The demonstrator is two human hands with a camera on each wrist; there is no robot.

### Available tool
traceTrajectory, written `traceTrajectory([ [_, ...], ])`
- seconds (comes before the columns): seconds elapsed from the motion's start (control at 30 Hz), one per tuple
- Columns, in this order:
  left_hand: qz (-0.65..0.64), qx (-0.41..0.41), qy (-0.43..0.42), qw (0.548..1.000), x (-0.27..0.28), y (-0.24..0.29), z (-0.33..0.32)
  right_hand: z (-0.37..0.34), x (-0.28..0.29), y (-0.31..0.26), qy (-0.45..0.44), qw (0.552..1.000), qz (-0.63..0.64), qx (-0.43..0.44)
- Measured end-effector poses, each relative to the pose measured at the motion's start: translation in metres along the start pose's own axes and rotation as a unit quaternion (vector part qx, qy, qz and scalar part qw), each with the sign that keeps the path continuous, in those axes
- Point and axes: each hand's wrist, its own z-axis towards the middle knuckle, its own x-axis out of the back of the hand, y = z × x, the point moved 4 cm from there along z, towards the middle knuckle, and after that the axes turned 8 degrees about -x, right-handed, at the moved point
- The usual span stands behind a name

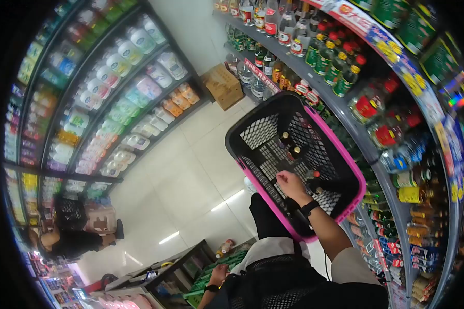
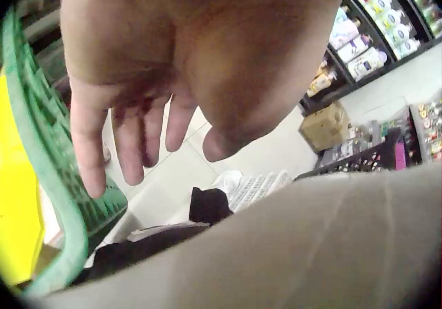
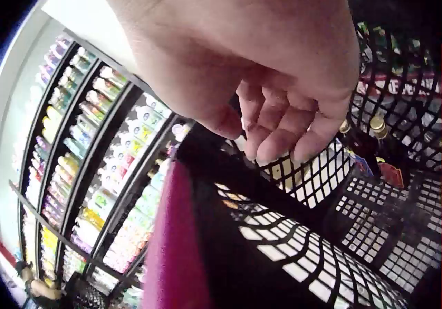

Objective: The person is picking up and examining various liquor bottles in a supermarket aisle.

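My right hand (image 1: 292, 186) hovers over the black shopping basket (image 1: 322, 216) with the pink rim, its fingers loosely curled around nothing. In the right wrist view the hand (image 3: 276, 67) shows in front of the basket's mesh wall. Two dark bottles with gold caps stand in the basket, one bottle (image 3: 390, 160) beside the other bottle (image 3: 359, 150). A red-capped bottle (image 1: 313, 174) is partly hidden near my right wrist. My left hand (image 2: 186, 67) hangs low at my side, fingers relaxed and holding nothing, next to a green plastic basket (image 2: 65, 164).
Bottle shelves (image 1: 345, 108) rise close along the right. Shelves of pump bottles (image 1: 123, 103) line the far left, with a cardboard box (image 1: 222, 86) on the floor between. Another person (image 1: 77, 242) is at lower left. Tiled floor (image 1: 185, 149) lies between.
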Motion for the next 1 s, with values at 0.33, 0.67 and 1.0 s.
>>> traceTrajectory([
  [0.33,-0.340,0.249,-0.006,0.907,0.134,0.119,0.101,0.258,-0.024,0.065,0.080,0.947,-0.030,-0.310],
  [0.67,-0.141,0.330,0.052,0.932,0.179,0.183,0.125,0.349,-0.045,0.152,0.170,0.942,-0.141,-0.254],
  [1.0,0.155,0.093,-0.029,0.983,0.244,0.172,0.197,0.265,-0.042,0.056,0.216,0.930,-0.018,-0.298],
])
